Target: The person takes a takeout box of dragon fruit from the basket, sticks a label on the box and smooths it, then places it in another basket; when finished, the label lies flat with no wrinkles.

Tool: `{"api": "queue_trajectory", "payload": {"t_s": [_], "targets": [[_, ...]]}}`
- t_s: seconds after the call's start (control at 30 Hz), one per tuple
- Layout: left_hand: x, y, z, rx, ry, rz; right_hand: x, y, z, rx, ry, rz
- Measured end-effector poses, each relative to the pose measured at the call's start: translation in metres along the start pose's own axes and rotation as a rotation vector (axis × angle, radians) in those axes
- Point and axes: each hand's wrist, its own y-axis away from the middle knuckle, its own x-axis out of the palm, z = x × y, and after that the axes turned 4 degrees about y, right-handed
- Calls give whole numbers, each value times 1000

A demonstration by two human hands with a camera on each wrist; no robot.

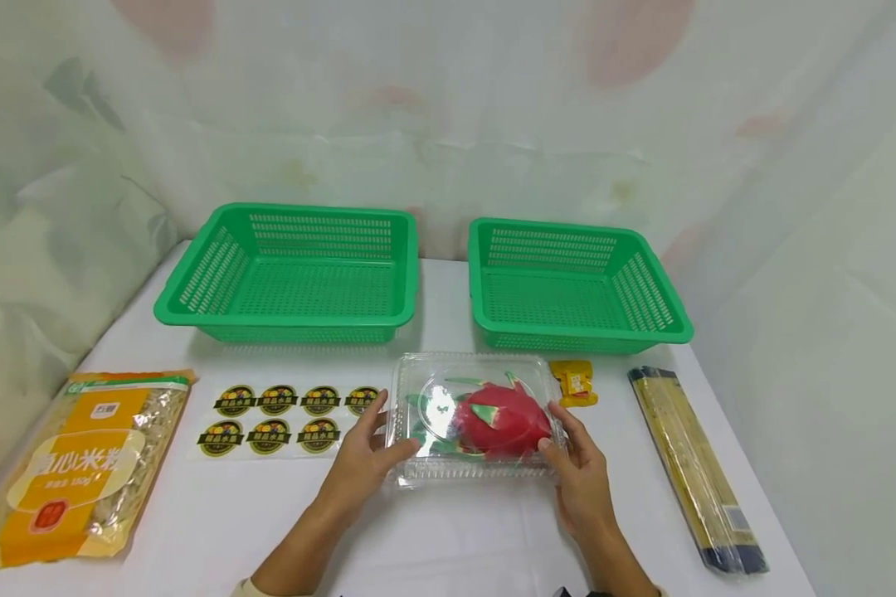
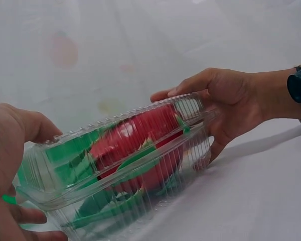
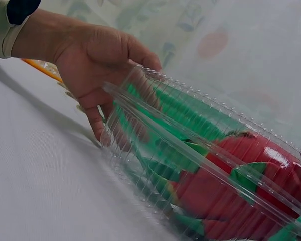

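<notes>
A clear plastic clamshell box (image 1: pixel 478 473) lies on the white table with its lid down. Inside it, toward the right, is a red dragon fruit (image 1: pixel 502 419) with green scales. At the box's left end my left hand (image 1: pixel 364 456) grips it, thumb on the lid's edge and fingers down the side. My right hand (image 1: pixel 586 477) holds the opposite end the same way. In the left wrist view, the ribbed wall (image 2: pixel 155 175) of the box stands between both hands. The right wrist view shows the left fingers (image 3: pixel 95 123) partly behind the clear plastic.
Two green baskets (image 1: pixel 291 322) (image 1: pixel 578 338) stand behind the box. A sheet of round fruit stickers (image 1: pixel 269 435) lies to the left, beside an orange noodle bag (image 1: pixel 82 473). Right of the box are a small yellow packet (image 1: pixel 575 381) and a long wrapped pack (image 1: pixel 694 464).
</notes>
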Motion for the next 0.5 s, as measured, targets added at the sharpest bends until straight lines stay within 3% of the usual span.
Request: {"api": "queue_trajectory", "payload": {"t_s": [0.5], "targets": [[-9,8,-12,37,15,-16,0,1,1,2,74,8]]}}
